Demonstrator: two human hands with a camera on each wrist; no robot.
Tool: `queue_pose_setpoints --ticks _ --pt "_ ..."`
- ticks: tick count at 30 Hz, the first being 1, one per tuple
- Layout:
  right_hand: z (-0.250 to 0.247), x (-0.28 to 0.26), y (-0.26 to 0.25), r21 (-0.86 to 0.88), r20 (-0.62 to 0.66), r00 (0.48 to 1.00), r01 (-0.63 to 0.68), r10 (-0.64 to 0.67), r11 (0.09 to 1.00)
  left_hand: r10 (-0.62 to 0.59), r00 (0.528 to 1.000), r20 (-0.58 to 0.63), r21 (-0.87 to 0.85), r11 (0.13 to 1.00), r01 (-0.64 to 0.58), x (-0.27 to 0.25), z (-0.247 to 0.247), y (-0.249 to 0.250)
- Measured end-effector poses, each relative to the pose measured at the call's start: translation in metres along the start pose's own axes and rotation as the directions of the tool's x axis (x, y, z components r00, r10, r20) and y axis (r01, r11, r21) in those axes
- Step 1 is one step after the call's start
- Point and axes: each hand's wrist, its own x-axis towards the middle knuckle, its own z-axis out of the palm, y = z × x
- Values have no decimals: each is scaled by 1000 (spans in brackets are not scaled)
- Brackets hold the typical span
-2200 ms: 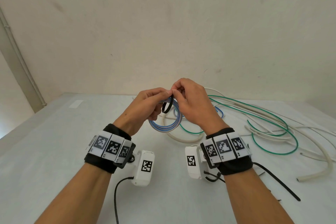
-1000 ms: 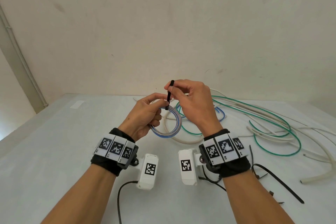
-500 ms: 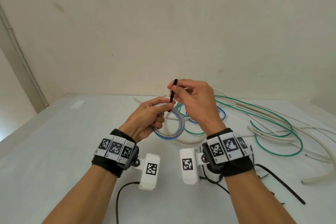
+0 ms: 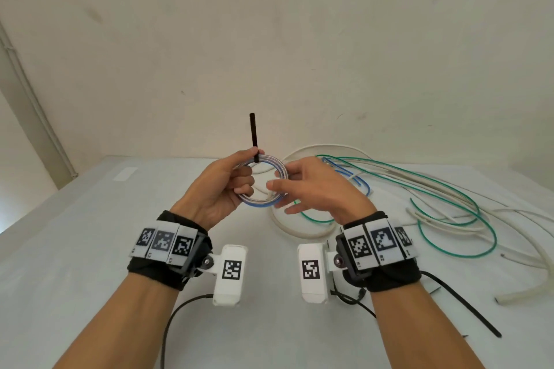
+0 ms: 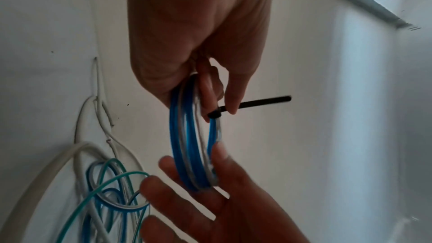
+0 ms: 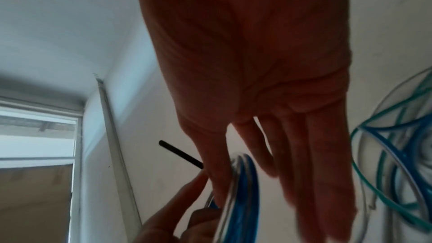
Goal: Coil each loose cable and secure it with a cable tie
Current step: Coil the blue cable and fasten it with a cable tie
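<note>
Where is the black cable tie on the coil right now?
In the head view, the black cable tie is cinched round the top of the blue coil, its tail pointing up beside the left hand.

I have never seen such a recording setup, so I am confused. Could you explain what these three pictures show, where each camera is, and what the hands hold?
No machine works here: a person wears three cameras. One is on the head, looking down at both hands; one sits on each wrist, looking along the fingers. The left hand grips a small coil of blue cable, bound by a black cable tie whose tail points up. The right hand is open, fingers touching the coil. On the white table lie loose green cable and white cable.
</note>
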Motion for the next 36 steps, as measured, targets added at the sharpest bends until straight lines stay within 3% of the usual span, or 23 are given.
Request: queue_pose_setpoints --ticks 4,9,14,20,28,32,36 --pt "7 4 5 95 -50 999 -8 13 995 -3 999 -33 21 1000 4 1 -5 -6" --pt "11 11 16 91 -72 995 -56 62 994 4 997 -71 315 949 19 0 -15 -3" --pt "22 16 22 85 -97 992 -72 80 994 12 994 -109 603 796 57 -7 -28 4" --pt "35 20 28 57 25 993 -120 119 991 34 965 -259 802 564 196 3 -64 12" --pt "41 13 22 34 124 985 -128 123 991 107 903 -415 885 279 374 13 -111 35" --pt "39 10 18 2 142 984 -114 112 994 95 901 -424 904 99 415 11 -113 52" --pt "36 8 16 -88 118 987 -102 112 991 93 910 -403 914 86 396 12 -108 61"
